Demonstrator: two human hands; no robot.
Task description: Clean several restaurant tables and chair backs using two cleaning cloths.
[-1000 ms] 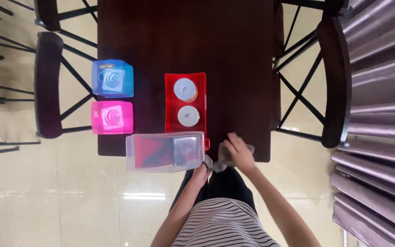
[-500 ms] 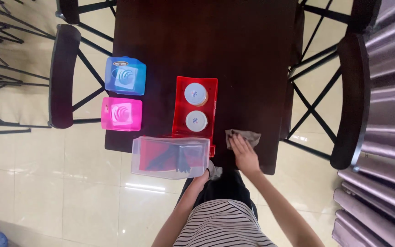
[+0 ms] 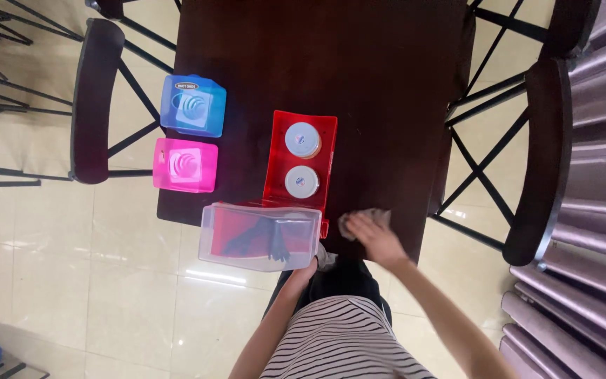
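Observation:
My left hand (image 3: 304,269) grips the right end of a clear plastic container (image 3: 259,237), held above the near edge of the dark wooden table (image 3: 359,63). Under my right hand (image 3: 373,235), a grey cloth (image 3: 359,219) is pressed flat on the tabletop just right of a red tray (image 3: 300,163). Two round white lids lie in the tray, one (image 3: 302,140) behind the other (image 3: 301,182). A blue container (image 3: 193,106) and a pink container (image 3: 184,165) sit at the table's left edge.
Dark chairs stand on both sides: one at the left (image 3: 95,98), one at the right (image 3: 534,154). A grey ribbed sofa (image 3: 597,210) fills the right edge. The floor is glossy cream tile (image 3: 71,281).
My right hand has slid with the cloth slightly left along the table's near edge, toward the red tray. The left hand still holds the clear container.

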